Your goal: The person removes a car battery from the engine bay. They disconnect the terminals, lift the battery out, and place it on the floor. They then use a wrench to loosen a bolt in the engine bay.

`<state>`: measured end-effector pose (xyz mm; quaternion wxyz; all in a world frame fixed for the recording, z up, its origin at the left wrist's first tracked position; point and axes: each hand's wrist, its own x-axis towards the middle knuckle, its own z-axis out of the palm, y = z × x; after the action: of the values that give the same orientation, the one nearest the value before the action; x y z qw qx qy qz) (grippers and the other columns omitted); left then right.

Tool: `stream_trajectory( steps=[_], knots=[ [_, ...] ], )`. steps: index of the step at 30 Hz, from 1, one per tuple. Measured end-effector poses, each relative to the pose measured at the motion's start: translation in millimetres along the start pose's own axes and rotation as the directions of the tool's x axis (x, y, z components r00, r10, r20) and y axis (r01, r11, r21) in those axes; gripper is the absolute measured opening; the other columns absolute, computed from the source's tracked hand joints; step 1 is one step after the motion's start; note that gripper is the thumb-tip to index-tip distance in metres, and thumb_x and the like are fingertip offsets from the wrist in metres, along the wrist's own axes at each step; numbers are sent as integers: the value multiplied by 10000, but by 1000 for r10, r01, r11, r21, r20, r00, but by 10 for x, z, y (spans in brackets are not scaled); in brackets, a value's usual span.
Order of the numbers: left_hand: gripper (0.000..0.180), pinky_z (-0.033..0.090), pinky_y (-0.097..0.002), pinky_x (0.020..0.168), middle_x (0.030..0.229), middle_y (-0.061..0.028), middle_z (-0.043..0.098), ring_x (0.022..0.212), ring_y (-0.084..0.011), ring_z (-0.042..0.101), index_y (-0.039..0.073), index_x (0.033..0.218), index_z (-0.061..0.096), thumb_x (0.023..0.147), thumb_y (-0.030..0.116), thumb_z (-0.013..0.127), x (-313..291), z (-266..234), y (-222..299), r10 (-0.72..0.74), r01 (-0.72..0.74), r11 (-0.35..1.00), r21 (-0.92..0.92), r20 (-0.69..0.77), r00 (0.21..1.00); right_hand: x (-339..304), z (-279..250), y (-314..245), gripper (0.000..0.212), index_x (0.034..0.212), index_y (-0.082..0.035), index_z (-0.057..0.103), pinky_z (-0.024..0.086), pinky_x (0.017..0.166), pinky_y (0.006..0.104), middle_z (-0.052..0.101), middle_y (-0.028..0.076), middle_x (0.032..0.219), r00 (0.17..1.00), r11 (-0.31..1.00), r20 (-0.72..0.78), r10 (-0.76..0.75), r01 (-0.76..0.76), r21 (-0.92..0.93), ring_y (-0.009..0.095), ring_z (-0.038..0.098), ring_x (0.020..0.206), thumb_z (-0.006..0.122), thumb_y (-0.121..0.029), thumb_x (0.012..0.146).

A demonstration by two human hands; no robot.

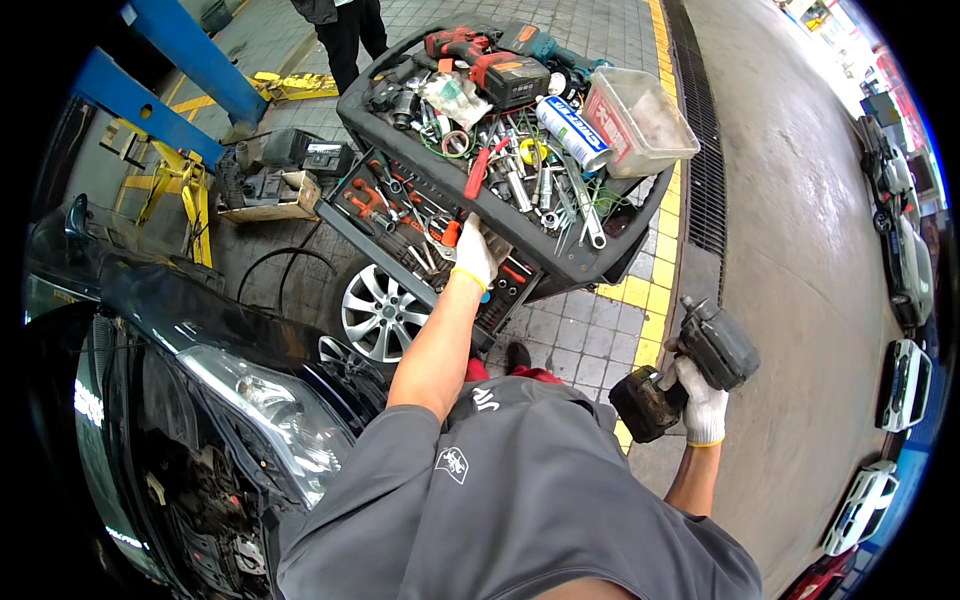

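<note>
My right hand [702,400], in a white knit glove, is closed round the handle of a dark, worn cordless impact wrench [722,345], held out to the right. Its battery block hangs to the left of the hand. My left hand [476,256], gloved too, reaches over the pulled-out drawer [385,245] of a black tool cart [570,262], close under the cart's top edge. An orange handle [450,234] lies right beside its fingers, which are mostly hidden. Screwdrivers, pliers and other hand tools fill the drawer.
The cart top holds a red cordless drill [505,78], a spray can [573,132], a clear plastic bin [640,120] and loose sockets. At left, a dark car [230,400] has its engine bay exposed. A wheel [380,312] rests by the drawer. Behind are blue lift posts [150,110] and a person [348,40].
</note>
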<state>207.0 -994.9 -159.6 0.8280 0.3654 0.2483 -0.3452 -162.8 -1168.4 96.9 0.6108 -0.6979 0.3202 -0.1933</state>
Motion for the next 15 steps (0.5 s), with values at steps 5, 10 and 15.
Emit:
stream_trajectory(
  steps=[5, 10, 15],
  knots=[
    [428, 521, -456, 890, 984, -4, 709, 933, -205, 661, 171, 1054, 666, 1082, 580, 543, 41, -68, -2, 121, -108, 987, 122, -110, 987, 40, 62, 21, 346, 1279, 6, 713, 578, 755, 338, 766, 93, 1090, 994, 995, 109, -14, 25, -100, 144, 685, 790, 733, -90, 947],
    [400, 525, -486, 939, 911, -8, 665, 911, -207, 658, 165, 999, 632, 1102, 543, 554, -238, 79, 51, 188, -178, 979, 100, -92, 978, 99, 82, 94, 329, 1256, -26, 723, 588, 721, 316, 778, 81, 1096, 993, 996, 116, 2, 8, -89, 134, 689, 783, 744, -54, 929],
    [496, 514, -472, 949, 939, -6, 607, 957, -253, 642, 169, 1030, 614, 1109, 643, 495, -355, 101, 163, 42, -41, 994, -102, 15, 999, 107, 157, 149, 296, 1226, -11, 715, 583, 711, 341, 755, 86, 1009, 989, 1000, 146, 10, -14, 26, 156, 689, 773, 743, -26, 931]
  ],
)
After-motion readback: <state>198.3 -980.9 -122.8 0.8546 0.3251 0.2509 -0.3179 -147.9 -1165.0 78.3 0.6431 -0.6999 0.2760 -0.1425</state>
